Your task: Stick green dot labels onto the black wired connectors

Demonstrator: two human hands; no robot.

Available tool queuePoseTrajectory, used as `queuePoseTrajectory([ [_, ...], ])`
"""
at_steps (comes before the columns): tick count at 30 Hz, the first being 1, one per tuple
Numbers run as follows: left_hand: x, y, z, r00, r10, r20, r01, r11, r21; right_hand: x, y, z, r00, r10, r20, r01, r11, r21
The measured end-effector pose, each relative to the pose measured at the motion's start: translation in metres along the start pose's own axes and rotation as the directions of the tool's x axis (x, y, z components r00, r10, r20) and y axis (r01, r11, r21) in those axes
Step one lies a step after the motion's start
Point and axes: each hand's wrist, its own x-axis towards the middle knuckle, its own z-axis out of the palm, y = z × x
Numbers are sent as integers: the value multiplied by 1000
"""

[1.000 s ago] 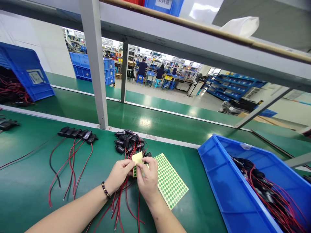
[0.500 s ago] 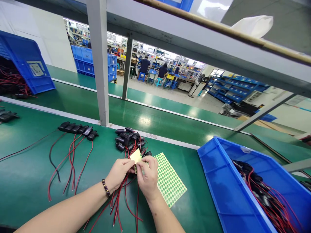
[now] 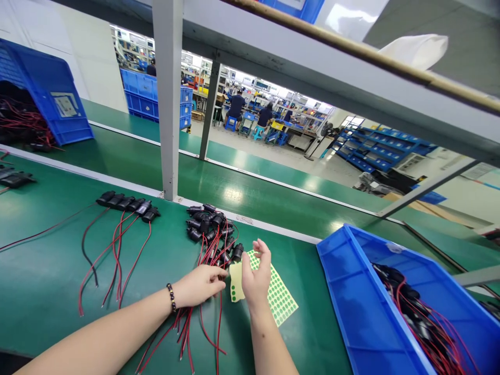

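My left hand (image 3: 200,286) is over the red wires beside the pile of small black cylindrical parts (image 3: 205,221). Its thumb and index finger are apart at the tips, while the other fingers are mostly hidden beneath; I see nothing in its grasp. My right hand (image 3: 257,278) is raised above the sheet of green dot stickers (image 3: 283,299), thumb and fingers apart, with nothing visible between them. Between the hands lies a small pale yellow backing piece (image 3: 236,278) carrying a few green dots, its right side covered by my right hand.
A row of black parts with red wires (image 3: 127,203) lies to the left. At right stands a blue bin (image 3: 336,281) holding similar parts. A tilted blue bin (image 3: 64,104) is at far left. A grey post (image 3: 167,104) rises behind the bench's white edge strip.
Both hands have come apart from the small yellow backing piece, which now lies beside the sheet. My left hand has moved lower over the wires; my right hand has shifted right and turned upward.
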Motion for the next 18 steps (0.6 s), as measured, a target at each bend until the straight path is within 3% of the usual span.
queuePoseTrajectory([
  [4, 0, 2, -9, 986, 36, -164, -25, 998, 65, 6, 22, 2, 976, 125, 176, -99, 984, -150],
  [10, 5, 0, -19, 960, -3, -279, -47, 984, -173, 7, 46, 17, 914, 127, 386, -91, 990, -110],
  [15, 9, -2, -19, 954, -55, -296, -52, 939, -340, 11, 49, 17, 879, 228, 418, -182, 972, -149],
  [18, 9, 0, -18, 954, -71, -290, -68, 894, -442, 13, 34, 6, 923, 151, 354, -105, 984, -145],
])
